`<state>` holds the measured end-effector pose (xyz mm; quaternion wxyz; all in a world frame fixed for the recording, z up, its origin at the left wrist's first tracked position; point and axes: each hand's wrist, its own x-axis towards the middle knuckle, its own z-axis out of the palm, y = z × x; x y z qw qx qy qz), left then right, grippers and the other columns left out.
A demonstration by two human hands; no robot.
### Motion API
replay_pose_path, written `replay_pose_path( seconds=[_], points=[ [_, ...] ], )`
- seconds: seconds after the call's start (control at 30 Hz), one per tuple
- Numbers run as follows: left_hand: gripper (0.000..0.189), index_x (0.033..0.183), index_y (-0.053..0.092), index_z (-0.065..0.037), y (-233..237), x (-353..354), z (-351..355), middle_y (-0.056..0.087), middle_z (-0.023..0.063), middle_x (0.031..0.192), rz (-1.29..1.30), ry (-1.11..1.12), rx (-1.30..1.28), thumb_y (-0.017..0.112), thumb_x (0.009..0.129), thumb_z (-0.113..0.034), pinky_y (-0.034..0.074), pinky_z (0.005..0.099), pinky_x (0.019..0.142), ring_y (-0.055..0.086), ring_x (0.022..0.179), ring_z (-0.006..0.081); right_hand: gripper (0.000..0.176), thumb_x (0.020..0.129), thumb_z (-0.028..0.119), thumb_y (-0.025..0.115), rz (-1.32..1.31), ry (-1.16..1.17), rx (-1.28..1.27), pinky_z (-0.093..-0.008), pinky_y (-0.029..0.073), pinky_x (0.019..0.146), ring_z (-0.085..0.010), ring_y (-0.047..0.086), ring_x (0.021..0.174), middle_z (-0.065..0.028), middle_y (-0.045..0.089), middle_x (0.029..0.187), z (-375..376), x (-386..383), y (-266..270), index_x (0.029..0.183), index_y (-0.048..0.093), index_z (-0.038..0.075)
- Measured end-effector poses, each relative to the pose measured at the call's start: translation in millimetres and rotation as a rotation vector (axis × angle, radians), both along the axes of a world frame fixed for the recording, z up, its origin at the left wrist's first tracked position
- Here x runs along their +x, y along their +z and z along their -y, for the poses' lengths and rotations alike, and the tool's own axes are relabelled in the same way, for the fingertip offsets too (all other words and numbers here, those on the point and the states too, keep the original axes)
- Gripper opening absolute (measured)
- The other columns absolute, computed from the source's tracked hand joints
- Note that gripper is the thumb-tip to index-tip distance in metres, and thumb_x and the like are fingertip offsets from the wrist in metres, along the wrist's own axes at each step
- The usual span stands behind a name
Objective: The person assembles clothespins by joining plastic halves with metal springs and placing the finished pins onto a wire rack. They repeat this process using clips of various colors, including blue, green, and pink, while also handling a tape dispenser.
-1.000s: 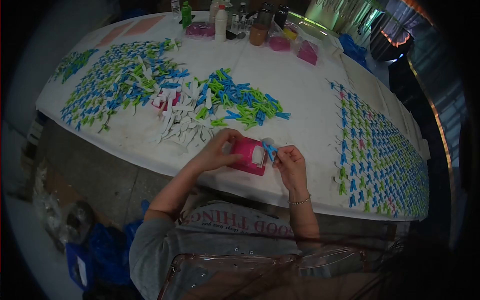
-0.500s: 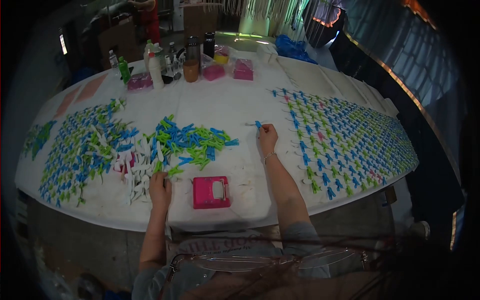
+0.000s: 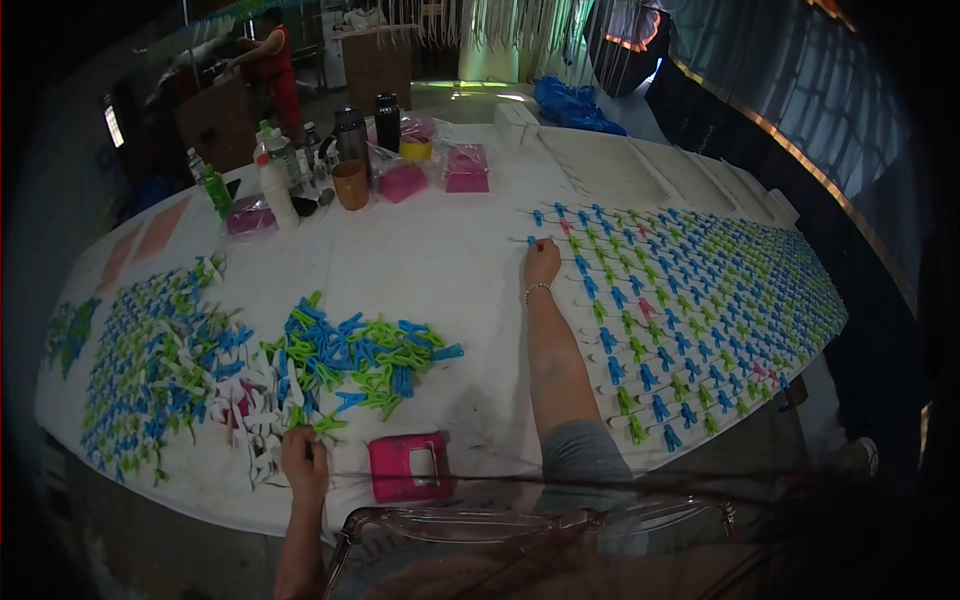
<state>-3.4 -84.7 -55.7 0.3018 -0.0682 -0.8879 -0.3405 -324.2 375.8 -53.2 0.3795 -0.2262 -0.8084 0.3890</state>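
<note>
My right hand (image 3: 542, 264) reaches forward to the left edge of the laid-out rows, fingers pinched on a blue clothes peg (image 3: 533, 243) with a thin strand sticking out to its left. My left hand (image 3: 304, 465) is curled at the front of the loose pegs; what its fingers hold, if anything, is hidden. Beside it lie a heap of blue and green pegs (image 3: 375, 362) and a jumble of white pieces (image 3: 262, 412). A magenta box with a white part (image 3: 392, 470) sits between my forearms. Rows of blue, green and a few pink pegs (image 3: 690, 300) spread over the right side.
More pegs in dense rows (image 3: 140, 350) cover the table's left side. Bottles (image 3: 278, 190), a brown cup (image 3: 350, 186), dark flasks (image 3: 387, 122) and pink packets (image 3: 467, 168) stand at the back. A person in red (image 3: 277, 75) is in the background.
My right hand has moved forward and closer to the rows, still pinching the blue peg. My left hand stays by the heap. The camera view has shifted.
</note>
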Motion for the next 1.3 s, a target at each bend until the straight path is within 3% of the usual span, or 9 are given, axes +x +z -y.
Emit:
replay_pose_path(
  seconds=[0.1, 0.5, 0.67, 0.83, 1.07, 1.2, 1.27, 1.3],
  points=[
    [0.022, 0.097, 0.057, -0.001, 2, 1, -1, 0.056, 0.014, 0.097, 0.13, 0.034, 0.11, 0.057, 0.075, 0.002, 0.046, 0.0337, 0.069, 0.056, 0.078, 0.0283, 0.008, 0.084, 0.005, 0.058, -0.005, -0.045, 0.011, -0.0396, 0.05, 0.073, -0.034, 0.061, 0.082, -0.0192, 0.061, 0.089, -9, -18, -1, 0.088, 0.061, -0.001],
    [0.021, 0.096, 0.056, -0.002, 1, -3, 0, 0.056, 0.015, 0.097, 0.044, 0.015, -0.007, 0.056, 0.075, 0.0, 0.046, 0.0351, 0.072, 0.056, 0.085, 0.0315, 0.012, 0.085, 0.009, 0.057, 0.11, -0.2, -0.027, -0.041, 0.051, 0.073, -0.034, 0.062, 0.083, -0.0184, 0.06, 0.094, -20, -42, 3, 0.092, 0.063, 0.002],
    [0.021, 0.097, 0.056, -0.001, 9, -1, -5, 0.056, 0.0139, 0.095, 0.041, 0.007, 0.018, 0.057, 0.076, 0.0, 0.046, 0.0322, 0.066, 0.055, 0.077, 0.0265, 0.016, 0.085, 0.008, 0.058, 0.1, -0.211, 0.005, -0.0405, 0.051, 0.075, -0.0349, 0.061, 0.086, -0.0188, 0.055, 0.103, -7, -29, 11, 0.099, 0.061, 0.003],
    [0.021, 0.098, 0.057, -0.002, 1, 0, -2, 0.055, 0.0118, 0.091, 0.043, 0.01, 0.065, 0.058, 0.076, 0.0, 0.044, 0.0308, 0.061, 0.053, 0.07, 0.023, 0.032, 0.08, 0.003, 0.062, 0.058, -0.049, -0.02, -0.0397, 0.049, 0.081, -0.036, 0.058, 0.092, -0.0199, 0.048, 0.111, 19, 0, 15, 0.11, 0.053, 0.001],
    [0.017, 0.095, 0.058, -0.002, -15, 0, 5, 0.055, 0.0099, 0.084, 0.093, 0.033, 0.193, 0.06, 0.079, -0.001, 0.043, 0.031, 0.058, 0.051, 0.064, 0.0211, 0.03, 0.08, 0.007, 0.061, 0.106, 0.212, 0.073, -0.039, 0.048, 0.083, -0.0342, 0.057, 0.094, -0.02, 0.05, 0.108, 68, 60, 11, 0.108, 0.053, 0.002],
    [0.014, 0.093, 0.058, -0.002, -11, 3, 2, 0.056, 0.0107, 0.085, 0.002, 0.039, 0.182, 0.062, 0.08, 0.0, 0.044, 0.0308, 0.06, 0.053, 0.067, 0.0211, 0.023, 0.08, 0.015, 0.066, 0.125, 0.496, 0.123, -0.033, 0.049, 0.077, -0.0243, 0.061, 0.087, -0.0143, 0.06, 0.096, 94, 114, 20, 0.099, 0.06, 0.003],
    [0.011, 0.092, 0.059, -0.001, -1, 8, -2, 0.056, 0.0115, 0.086, -0.237, 0.029, 0.145, 0.062, 0.081, 0.0, 0.046, 0.0297, 0.064, 0.056, 0.07, 0.0216, 0.021, 0.081, 0.016, 0.067, 0.107, 0.639, 0.133, -0.0311, 0.05, 0.073, -0.0209, 0.062, 0.082, -0.012, 0.063, 0.091, 104, 143, 30, 0.096, 0.061, 0.002],
    [0.011, 0.092, 0.059, -0.001, 3, 11, -1, 0.056, 0.0115, 0.086, -0.232, 0.052, 0.144, 0.062, 0.081, 0.0, 0.046, 0.0297, 0.064, 0.056, 0.07, 0.0216, 0.018, 0.083, 0.015, 0.066, 0.104, 0.73, 0.119, -0.0286, 0.05, 0.07, -0.0173, 0.062, 0.078, -0.0097, 0.065, 0.086, 109, 162, 41, 0.094, 0.062, 0.001]
  ],
)
